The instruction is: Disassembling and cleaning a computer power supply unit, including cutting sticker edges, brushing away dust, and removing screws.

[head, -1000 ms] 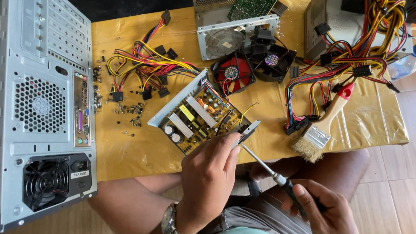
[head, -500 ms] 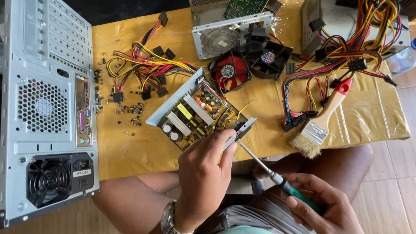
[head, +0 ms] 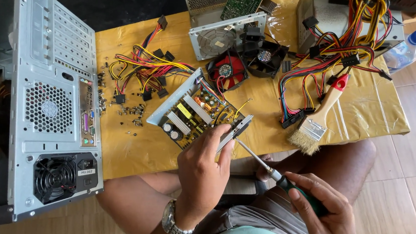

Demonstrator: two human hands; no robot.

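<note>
Both hands work at the near table edge, left hand (head: 204,169) clamped on the open power supply (head: 196,112), right hand (head: 329,218) gripping a screwdriver (head: 282,180) whose tip could slip off and gouge the circuit board.

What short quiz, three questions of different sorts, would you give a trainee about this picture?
1. True or false: the screwdriver is held by the right hand.
2. What does the left hand grip? A) the brush B) the open power supply C) the bottle
3. Fill in: the loose screws lie between the power supply and the computer ____.

Key: 1 true; 2 B; 3 case.
</note>
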